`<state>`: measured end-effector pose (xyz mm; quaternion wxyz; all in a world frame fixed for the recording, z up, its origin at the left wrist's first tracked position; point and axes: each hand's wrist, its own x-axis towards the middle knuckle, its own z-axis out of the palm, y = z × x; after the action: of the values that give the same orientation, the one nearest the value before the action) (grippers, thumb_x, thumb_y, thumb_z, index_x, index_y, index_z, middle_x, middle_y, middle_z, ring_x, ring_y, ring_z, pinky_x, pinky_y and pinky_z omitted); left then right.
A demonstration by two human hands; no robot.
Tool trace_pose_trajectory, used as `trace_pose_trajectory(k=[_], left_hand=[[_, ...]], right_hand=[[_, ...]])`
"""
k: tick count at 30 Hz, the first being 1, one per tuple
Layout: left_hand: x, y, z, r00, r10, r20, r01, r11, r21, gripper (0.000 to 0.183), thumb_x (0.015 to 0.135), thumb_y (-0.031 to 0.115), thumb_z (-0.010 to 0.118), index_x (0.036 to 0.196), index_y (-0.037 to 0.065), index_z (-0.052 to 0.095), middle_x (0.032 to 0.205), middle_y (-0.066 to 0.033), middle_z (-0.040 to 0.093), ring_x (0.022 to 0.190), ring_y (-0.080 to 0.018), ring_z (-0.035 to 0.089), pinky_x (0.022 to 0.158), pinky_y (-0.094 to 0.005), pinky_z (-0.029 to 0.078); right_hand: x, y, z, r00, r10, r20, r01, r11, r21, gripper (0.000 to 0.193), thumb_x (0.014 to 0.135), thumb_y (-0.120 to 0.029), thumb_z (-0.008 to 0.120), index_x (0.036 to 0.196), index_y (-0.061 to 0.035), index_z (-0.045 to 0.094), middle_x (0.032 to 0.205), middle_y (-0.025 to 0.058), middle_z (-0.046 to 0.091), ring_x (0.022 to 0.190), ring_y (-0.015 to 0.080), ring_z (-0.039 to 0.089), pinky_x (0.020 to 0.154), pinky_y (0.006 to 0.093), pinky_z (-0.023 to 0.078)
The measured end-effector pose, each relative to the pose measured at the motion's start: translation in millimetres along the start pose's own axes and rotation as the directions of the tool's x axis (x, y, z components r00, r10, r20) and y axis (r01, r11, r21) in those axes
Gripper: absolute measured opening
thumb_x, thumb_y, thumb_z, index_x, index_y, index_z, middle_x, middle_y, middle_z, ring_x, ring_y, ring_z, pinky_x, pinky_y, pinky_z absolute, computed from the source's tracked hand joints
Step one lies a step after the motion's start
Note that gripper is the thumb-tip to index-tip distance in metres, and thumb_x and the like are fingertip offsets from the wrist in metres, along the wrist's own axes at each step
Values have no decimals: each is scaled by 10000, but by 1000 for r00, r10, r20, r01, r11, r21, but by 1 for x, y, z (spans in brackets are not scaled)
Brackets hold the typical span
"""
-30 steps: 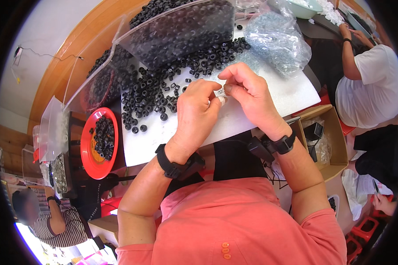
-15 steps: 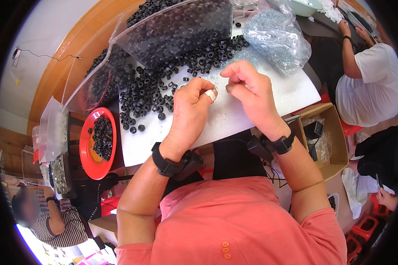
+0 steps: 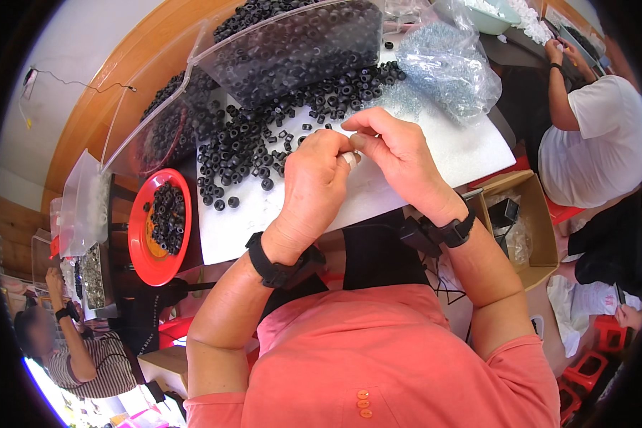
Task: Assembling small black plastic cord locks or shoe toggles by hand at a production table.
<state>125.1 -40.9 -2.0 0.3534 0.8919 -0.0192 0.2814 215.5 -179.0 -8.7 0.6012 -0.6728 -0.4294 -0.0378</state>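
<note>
At left I see a red plate (image 3: pixel 140 235), then loose black rings (image 3: pixel 239 148) on the far left of a white board (image 3: pixel 228 232). Nearer, the left hand (image 3: pixel 317 171) almost meets the right hand (image 3: pixel 396 146), fingers curled; I cannot tell what they pinch. Far right lies a clear bag (image 3: pixel 446 68).

Exposure bright overall. Lower-left patch (image 3: pixel 44 385) is blown out, strongest light there; can't tell what's behind it. White board (image 3: pixel 257 228) runs near clipping, most texture gone. Plastic bag (image 3: pixel 449 68) throws scattered glare; clear bin (image 3: pixel 292 60) looks hazy. Left hand (image 3: pixel 312 189) and right hand (image 3: pixel 399 157) evenly lit, reasonably sharp, but fine detail between the fingertips is unreadable. Under the board, deep shadow. Fisheye bends wood trim (image 3: pixel 85 135) into an arc; black vignette at corners, rim soft and smeared.
</note>
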Motion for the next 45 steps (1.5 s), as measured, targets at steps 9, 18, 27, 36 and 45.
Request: trace_pose_trajectory(k=[9,18,27,36,45], left_hand=[[-8,-1,-11,952,-256,169,300,891,-339,77,888,45,670,954,6,661,783,-35,663,673,-95,580,605,-250,464],[-15,11,-33,896,-390,211,443,806,-393,110,907,87,701,988,16,682,787,-8,666,653,-43,558,541,-193,414],[-27,7,-24,947,-297,123,320,831,-455,123,920,114,707,933,-5,678,774,-14,666,686,-64,585,602,-199,443],[-26,10,-44,717,-567,406,655,347,-671,134,946,118,655,893,-2,683,683,-55,648,531,-67,528,426,-200,329],[-32,6,-53,686,-578,442,677,284,-679,156,949,136,642,913,-12,675,693,-76,639,525,-98,538,414,-206,334]], right_hand=[[-5,-7,0,997,54,51,-62,982,180,202,876,69,596,1057,-16,622,936,72,685,854,154,657,790,287,526],[-13,-15,4,983,164,85,-183,925,332,207,888,51,614,1082,-20,610,935,41,673,892,108,632,801,262,506],[-19,-19,16,969,235,70,-240,852,466,161,914,35,613,1063,-26,611,903,43,675,832,104,626,743,246,497],[-20,-22,28,972,-229,-54,225,971,-77,272,817,100,608,1039,-59,621,893,95,646,817,274,636,720,362,503],[-20,-25,32,987,-158,12,158,987,-4,346,760,138,604,1045,-58,628,931,96,652,844,270,648,736,371,517]])
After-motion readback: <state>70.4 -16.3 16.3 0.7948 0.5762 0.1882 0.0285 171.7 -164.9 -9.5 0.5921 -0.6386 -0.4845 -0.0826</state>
